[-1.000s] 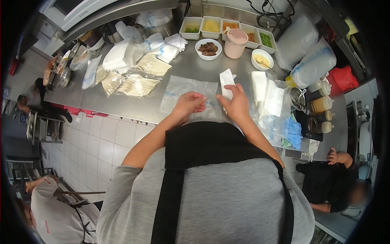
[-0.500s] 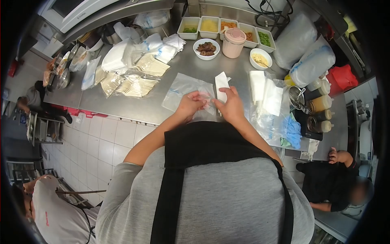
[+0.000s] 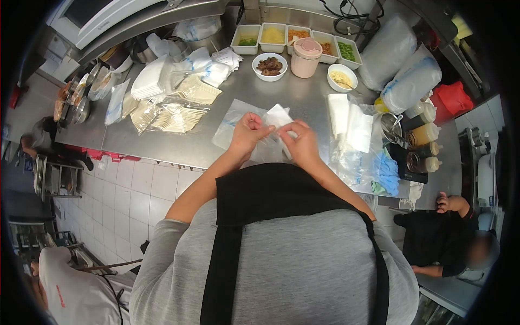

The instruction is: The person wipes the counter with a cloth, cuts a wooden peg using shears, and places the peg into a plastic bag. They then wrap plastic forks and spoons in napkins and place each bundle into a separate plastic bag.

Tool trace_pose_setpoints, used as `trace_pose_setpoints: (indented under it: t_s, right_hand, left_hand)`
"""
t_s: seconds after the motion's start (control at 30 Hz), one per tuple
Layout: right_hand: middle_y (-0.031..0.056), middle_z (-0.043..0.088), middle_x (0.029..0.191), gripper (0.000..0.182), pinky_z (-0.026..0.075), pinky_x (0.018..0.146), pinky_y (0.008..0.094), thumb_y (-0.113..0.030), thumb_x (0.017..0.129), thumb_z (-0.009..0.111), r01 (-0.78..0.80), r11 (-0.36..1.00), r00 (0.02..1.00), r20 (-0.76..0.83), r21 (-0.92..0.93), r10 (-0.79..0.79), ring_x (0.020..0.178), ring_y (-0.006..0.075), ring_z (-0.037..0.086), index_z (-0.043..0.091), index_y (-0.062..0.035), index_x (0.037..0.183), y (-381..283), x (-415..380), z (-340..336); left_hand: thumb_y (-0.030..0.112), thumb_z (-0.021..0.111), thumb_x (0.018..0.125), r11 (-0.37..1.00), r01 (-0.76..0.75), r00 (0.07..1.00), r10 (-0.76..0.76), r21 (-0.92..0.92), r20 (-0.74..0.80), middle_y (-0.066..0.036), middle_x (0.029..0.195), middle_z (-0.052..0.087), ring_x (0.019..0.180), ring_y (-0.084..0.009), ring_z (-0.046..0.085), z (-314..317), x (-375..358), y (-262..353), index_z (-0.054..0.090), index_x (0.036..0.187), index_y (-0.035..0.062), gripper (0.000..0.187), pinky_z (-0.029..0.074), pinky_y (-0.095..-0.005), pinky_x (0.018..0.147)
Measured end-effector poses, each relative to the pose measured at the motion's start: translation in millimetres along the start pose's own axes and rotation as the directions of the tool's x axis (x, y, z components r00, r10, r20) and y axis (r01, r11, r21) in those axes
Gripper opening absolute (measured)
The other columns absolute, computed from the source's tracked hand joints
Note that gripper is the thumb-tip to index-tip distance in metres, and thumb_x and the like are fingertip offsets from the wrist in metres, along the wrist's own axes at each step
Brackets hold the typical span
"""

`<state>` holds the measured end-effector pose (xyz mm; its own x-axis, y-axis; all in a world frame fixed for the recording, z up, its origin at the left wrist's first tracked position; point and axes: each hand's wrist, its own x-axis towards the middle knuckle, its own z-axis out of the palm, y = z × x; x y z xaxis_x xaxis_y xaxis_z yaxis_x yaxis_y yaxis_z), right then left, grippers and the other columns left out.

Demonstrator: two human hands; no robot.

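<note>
My right hand (image 3: 299, 140) is closed, its thumb and fingertips pinching a folded white paper napkin (image 3: 279, 115) in front of my apron. Just left of it, my left hand (image 3: 249, 134) has curled fingers, and its thumb points at the napkin; what it grips, if anything, I cannot make out. A clear plastic bag (image 3: 227, 123) with blue print lies on the steel counter under and behind my left hand. Loose clear plastic also shows between and below both hands.
Cutlery packs (image 3: 176, 116) and a stack of white containers (image 3: 149, 81) lie left. Behind stand a bowl of dark food (image 3: 270, 67), a pink lidded container (image 3: 306, 57) and several food trays (image 3: 272, 36). Napkins (image 3: 358, 129) and sauce bottles (image 3: 422, 135) are right. Other people stand at both sides.
The napkin has tilted and moved left, toward my left hand. Both hands have drawn closer, with the left fingers raised from the bag. The head view has shifted slightly.
</note>
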<state>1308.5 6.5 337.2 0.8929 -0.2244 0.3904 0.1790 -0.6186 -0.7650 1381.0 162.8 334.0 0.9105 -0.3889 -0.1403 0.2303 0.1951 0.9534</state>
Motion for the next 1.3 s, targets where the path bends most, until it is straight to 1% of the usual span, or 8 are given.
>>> trace_pose_setpoints:
  t_s: [0.1, 0.23, 0.5, 0.8, 0.9, 1.1, 1.23, 1.3]
  right_hand:
    - [0.0131, 0.062, 0.084, 0.013, 0.047, 0.068, 0.0349, -0.015, 0.074, 0.073, -0.088, 0.996, 0.994, -0.067, -0.002, 0.087, 0.077, 0.0290, 0.062, 0.067, -0.0044, 0.079, 13.7, 9.3, -11.2]
    - [0.0131, 0.062, 0.083, 0.013, 0.047, 0.067, 0.0339, -0.015, 0.074, 0.073, -0.190, 0.978, 0.980, -0.075, -0.086, 0.184, 0.075, 0.0289, 0.061, 0.066, -0.0039, 0.078, 13.0, 12.8, -24.1]
    - [0.0138, 0.061, 0.085, 0.021, 0.047, 0.071, 0.0362, -0.012, 0.070, 0.075, -0.232, 0.956, 0.964, -0.177, -0.178, 0.200, 0.080, 0.0320, 0.060, 0.065, -0.0051, 0.086, 2.8, -3.9, -51.5]
    - [0.0178, 0.060, 0.095, 0.027, 0.047, 0.081, 0.0398, -0.002, 0.067, 0.069, -0.172, 0.976, 0.973, -0.179, -0.132, 0.147, 0.091, 0.0386, 0.059, 0.064, -0.0073, 0.093, -67.7, -49.2, -57.3]
    - [0.0172, 0.058, 0.093, 0.028, 0.048, 0.077, 0.0395, -0.002, 0.067, 0.067, -0.351, 0.922, 0.936, -0.036, -0.164, 0.350, 0.088, 0.0373, 0.059, 0.064, -0.0074, 0.094, -85.2, -64.2, -48.8]
    - [0.0174, 0.059, 0.098, 0.028, 0.051, 0.076, 0.0426, 0.002, 0.067, 0.060, -0.315, 0.822, 0.940, -0.040, -0.474, 0.338, 0.084, 0.0358, 0.062, 0.065, -0.0006, 0.094, -96.4, -76.8, -14.8]
    - [0.0210, 0.060, 0.106, 0.028, 0.050, 0.082, 0.0435, 0.002, 0.066, 0.059, -0.318, 0.926, 0.913, -0.329, -0.202, 0.241, 0.097, 0.0390, 0.059, 0.063, 0.0005, 0.094, -90.5, -76.3, 13.2]
    - [0.0224, 0.057, 0.113, 0.039, 0.048, 0.087, 0.0418, 0.001, 0.067, 0.061, -0.197, 0.975, 0.800, -0.592, -0.102, 0.100, 0.101, 0.0403, 0.056, 0.061, -0.0009, 0.105, -94.6, -76.7, 21.6]
  left_hand:
    - [-0.007, 0.068, 0.074, 0.972, -0.134, 0.982, 0.104, 0.192, 0.158, -0.001, 0.083, 0.054, 0.070, -0.0075, 0.053, -18.7, 6.5, 4.6, 0.051, 0.083, 0.0083, 0.025, 0.043, -0.0205, 0.060]
    - [-0.011, 0.058, 0.073, 0.598, -0.593, 0.801, 0.375, 0.539, 0.466, -0.006, 0.096, 0.055, 0.077, -0.0184, 0.058, -8.9, 2.1, 32.5, 0.057, 0.082, 0.0060, 0.019, 0.047, -0.0284, 0.065]
    - [-0.007, 0.056, 0.073, 0.190, -0.649, 0.759, 0.215, 0.736, 0.614, -0.012, 0.113, 0.058, 0.092, -0.0322, 0.061, 8.3, 12.7, 38.4, 0.065, 0.091, 0.0056, 0.024, 0.051, -0.0397, 0.078]
    - [0.000, 0.063, 0.068, 0.204, -0.721, 0.690, 0.116, 0.662, 0.715, -0.012, 0.122, 0.056, 0.104, -0.0343, 0.058, 45.4, 14.5, 50.9, 0.055, 0.120, 0.0027, 0.053, 0.048, -0.0392, 0.089]
    - [-0.002, 0.058, 0.071, 0.220, -0.782, 0.609, 0.075, 0.583, 0.789, -0.014, 0.126, 0.053, 0.106, -0.0347, 0.057, 47.7, 10.0, 57.0, 0.052, 0.123, 0.0011, 0.053, 0.048, -0.0400, 0.089]
    - [-0.009, 0.046, 0.073, 0.215, -0.926, 0.326, 0.042, 0.310, 0.945, -0.016, 0.138, 0.045, 0.103, -0.0376, 0.058, 40.9, -15.4, 62.1, 0.046, 0.132, 0.0047, 0.061, 0.050, -0.0423, 0.084]
    - [-0.009, 0.047, 0.072, 0.204, -0.948, 0.237, -0.055, 0.243, 0.970, -0.017, 0.143, 0.039, 0.098, -0.0379, 0.061, 33.6, -29.2, 81.4, 0.033, 0.142, 0.0046, 0.073, 0.052, -0.0405, 0.078]
    - [-0.011, 0.050, 0.067, 0.292, -0.938, 0.196, 0.005, 0.186, 0.981, -0.016, 0.139, 0.044, 0.118, -0.0364, 0.051, 32.5, -34.2, 84.3, 0.036, 0.141, 0.0100, 0.079, 0.049, -0.0383, 0.089]
